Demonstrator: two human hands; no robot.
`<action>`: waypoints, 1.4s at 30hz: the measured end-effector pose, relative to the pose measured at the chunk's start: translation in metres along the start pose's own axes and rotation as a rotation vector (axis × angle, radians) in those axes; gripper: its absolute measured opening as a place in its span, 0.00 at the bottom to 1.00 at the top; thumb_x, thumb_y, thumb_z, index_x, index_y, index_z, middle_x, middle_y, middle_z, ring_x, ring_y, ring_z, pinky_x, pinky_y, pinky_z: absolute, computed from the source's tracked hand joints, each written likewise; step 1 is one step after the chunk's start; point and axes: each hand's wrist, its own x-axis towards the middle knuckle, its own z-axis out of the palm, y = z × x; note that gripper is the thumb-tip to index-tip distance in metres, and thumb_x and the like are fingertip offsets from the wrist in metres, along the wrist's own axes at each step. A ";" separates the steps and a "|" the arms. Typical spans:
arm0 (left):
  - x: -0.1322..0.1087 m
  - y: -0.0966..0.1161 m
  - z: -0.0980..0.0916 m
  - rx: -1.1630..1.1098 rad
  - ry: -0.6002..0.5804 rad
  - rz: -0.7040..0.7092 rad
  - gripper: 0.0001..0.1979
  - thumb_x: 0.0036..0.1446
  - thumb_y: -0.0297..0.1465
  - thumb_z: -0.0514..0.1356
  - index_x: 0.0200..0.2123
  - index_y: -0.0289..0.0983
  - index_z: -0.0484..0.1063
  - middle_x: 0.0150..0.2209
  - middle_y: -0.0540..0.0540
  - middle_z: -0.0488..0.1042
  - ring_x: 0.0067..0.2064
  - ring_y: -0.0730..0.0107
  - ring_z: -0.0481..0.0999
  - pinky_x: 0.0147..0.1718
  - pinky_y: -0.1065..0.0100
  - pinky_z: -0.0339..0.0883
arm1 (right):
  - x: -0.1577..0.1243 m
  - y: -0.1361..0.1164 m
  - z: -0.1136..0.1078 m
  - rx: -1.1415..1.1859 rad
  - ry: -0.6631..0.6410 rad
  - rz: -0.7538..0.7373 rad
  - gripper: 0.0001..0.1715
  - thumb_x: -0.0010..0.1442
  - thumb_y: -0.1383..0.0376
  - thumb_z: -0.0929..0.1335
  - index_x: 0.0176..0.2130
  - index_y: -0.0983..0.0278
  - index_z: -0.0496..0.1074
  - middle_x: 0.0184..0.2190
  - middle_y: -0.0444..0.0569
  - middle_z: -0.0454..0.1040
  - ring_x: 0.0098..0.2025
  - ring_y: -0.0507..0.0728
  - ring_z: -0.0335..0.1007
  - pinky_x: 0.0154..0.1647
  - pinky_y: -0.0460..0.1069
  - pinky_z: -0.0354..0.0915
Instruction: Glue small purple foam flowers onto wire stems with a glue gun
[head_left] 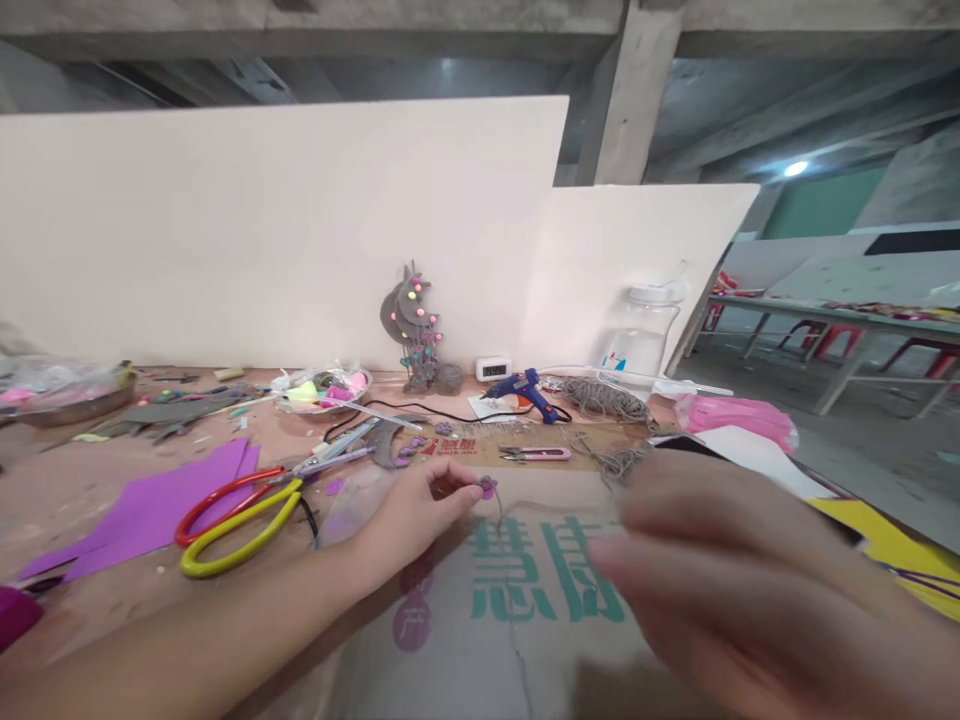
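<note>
My left hand (416, 515) rests on a cardboard sheet (525, 600) with green print and pinches a small purple flower piece (487, 488), from which a thin grey string (501, 515) hangs. My right hand (735, 580) is close to the camera and smeared by motion, its fingers pointing left; whether it holds anything is unclear. It lies to the right of the flower piece, near a tangle of grey cord (619, 462).
Red and yellow scissors (240, 510) lie left of my hand beside purple foam sheets (150, 505). Behind are a blue glue gun (525, 390), pink snips (536, 454), a bowl of coloured bits (322, 390), a grey moon ornament (415, 325), a small clock (493, 368) and a clear jar (641, 330).
</note>
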 end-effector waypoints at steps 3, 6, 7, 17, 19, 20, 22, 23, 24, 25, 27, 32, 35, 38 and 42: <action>0.001 -0.001 0.000 -0.015 0.013 0.040 0.07 0.49 0.34 0.59 0.27 0.36 0.67 0.24 0.52 0.69 0.27 0.74 0.67 0.28 0.73 0.60 | 0.055 0.028 0.032 0.152 -0.058 0.212 0.14 0.58 0.67 0.64 0.46 0.57 0.65 0.35 0.49 0.68 0.33 0.52 0.67 0.31 0.47 0.65; 0.003 -0.002 0.000 -0.043 0.012 0.024 0.07 0.50 0.34 0.59 0.29 0.35 0.67 0.25 0.52 0.68 0.26 0.75 0.65 0.27 0.73 0.58 | 0.062 0.044 0.066 0.289 -0.158 0.539 0.12 0.61 0.61 0.61 0.44 0.60 0.66 0.38 0.50 0.67 0.32 0.51 0.66 0.30 0.47 0.65; 0.003 -0.003 0.000 -0.038 0.009 0.028 0.07 0.50 0.33 0.58 0.29 0.35 0.67 0.25 0.52 0.68 0.26 0.75 0.65 0.27 0.73 0.58 | 0.057 0.047 0.075 0.320 -0.188 0.599 0.13 0.61 0.59 0.61 0.44 0.61 0.67 0.39 0.50 0.68 0.34 0.53 0.66 0.31 0.48 0.65; 0.001 0.002 -0.001 -0.020 -0.039 0.014 0.06 0.50 0.32 0.58 0.28 0.35 0.67 0.24 0.52 0.69 0.26 0.75 0.66 0.27 0.73 0.60 | 0.039 0.052 0.091 0.442 -0.303 0.690 0.12 0.59 0.59 0.62 0.36 0.64 0.70 0.32 0.47 0.70 0.34 0.54 0.65 0.34 0.48 0.61; 0.001 0.003 -0.001 -0.016 -0.028 0.007 0.06 0.49 0.32 0.58 0.28 0.35 0.67 0.23 0.52 0.69 0.26 0.75 0.67 0.27 0.73 0.60 | 0.040 0.053 0.092 0.445 -0.311 0.702 0.11 0.58 0.60 0.63 0.33 0.64 0.70 0.30 0.46 0.70 0.33 0.53 0.64 0.33 0.47 0.60; 0.001 0.003 -0.001 -0.021 -0.027 0.004 0.06 0.49 0.32 0.58 0.27 0.35 0.66 0.23 0.52 0.69 0.26 0.75 0.67 0.27 0.73 0.60 | 0.040 0.053 0.093 0.447 -0.309 0.706 0.10 0.58 0.60 0.63 0.32 0.64 0.69 0.29 0.45 0.69 0.32 0.53 0.63 0.32 0.47 0.59; 0.002 0.003 -0.001 -0.032 -0.034 -0.001 0.06 0.49 0.33 0.58 0.27 0.35 0.66 0.23 0.52 0.69 0.26 0.75 0.67 0.27 0.73 0.60 | 0.039 0.053 0.094 0.453 -0.293 0.710 0.10 0.58 0.60 0.63 0.31 0.64 0.69 0.28 0.45 0.68 0.31 0.52 0.62 0.32 0.46 0.58; 0.002 0.003 -0.001 -0.037 -0.040 -0.005 0.07 0.49 0.33 0.59 0.27 0.35 0.65 0.24 0.52 0.69 0.26 0.75 0.67 0.27 0.73 0.60 | 0.039 0.053 0.094 0.463 -0.285 0.715 0.10 0.57 0.60 0.64 0.30 0.64 0.69 0.27 0.44 0.68 0.31 0.52 0.62 0.32 0.46 0.58; 0.002 0.003 -0.001 -0.038 -0.044 -0.009 0.07 0.49 0.33 0.59 0.27 0.35 0.65 0.24 0.52 0.69 0.26 0.75 0.67 0.27 0.73 0.60 | 0.039 0.053 0.094 0.479 -0.277 0.726 0.10 0.57 0.61 0.64 0.29 0.64 0.69 0.26 0.44 0.67 0.30 0.51 0.61 0.31 0.46 0.58; 0.002 0.003 -0.001 -0.036 -0.045 -0.014 0.07 0.49 0.33 0.59 0.27 0.35 0.65 0.24 0.52 0.69 0.26 0.75 0.67 0.27 0.73 0.60 | 0.039 0.053 0.094 0.500 -0.274 0.741 0.10 0.56 0.61 0.64 0.29 0.65 0.69 0.25 0.44 0.67 0.29 0.51 0.61 0.30 0.46 0.58; 0.001 0.003 -0.001 -0.027 -0.044 -0.023 0.07 0.49 0.34 0.59 0.27 0.35 0.65 0.24 0.52 0.69 0.26 0.75 0.67 0.28 0.73 0.60 | 0.039 0.052 0.095 0.544 -0.269 0.776 0.09 0.56 0.61 0.64 0.29 0.65 0.68 0.24 0.43 0.66 0.28 0.51 0.60 0.29 0.45 0.57; 0.000 0.002 -0.001 -0.029 -0.052 -0.007 0.09 0.50 0.35 0.58 0.28 0.35 0.66 0.24 0.51 0.70 0.27 0.75 0.67 0.28 0.72 0.60 | 0.037 0.053 0.096 0.567 -0.262 0.758 0.09 0.55 0.62 0.64 0.28 0.65 0.68 0.24 0.43 0.65 0.28 0.50 0.59 0.29 0.45 0.57; 0.000 0.002 -0.001 -0.051 -0.069 -0.023 0.08 0.49 0.34 0.59 0.28 0.35 0.66 0.25 0.51 0.70 0.27 0.75 0.68 0.28 0.73 0.61 | 0.037 0.053 0.096 0.553 -0.263 0.757 0.10 0.56 0.61 0.64 0.29 0.65 0.68 0.24 0.42 0.64 0.27 0.50 0.58 0.27 0.44 0.56; 0.001 0.003 0.000 -0.072 -0.080 -0.012 0.06 0.48 0.30 0.58 0.31 0.34 0.67 0.27 0.51 0.71 0.29 0.73 0.69 0.30 0.72 0.63 | 0.038 0.052 0.095 0.558 -0.264 0.781 0.11 0.57 0.60 0.63 0.29 0.65 0.67 0.23 0.42 0.64 0.26 0.49 0.57 0.27 0.44 0.55; 0.001 0.005 -0.001 -0.090 -0.035 -0.028 0.11 0.48 0.28 0.56 0.37 0.33 0.69 0.30 0.48 0.72 0.31 0.71 0.71 0.32 0.70 0.65 | 0.039 0.051 0.095 0.583 -0.265 0.804 0.11 0.56 0.60 0.64 0.29 0.66 0.67 0.22 0.42 0.62 0.25 0.49 0.56 0.25 0.44 0.55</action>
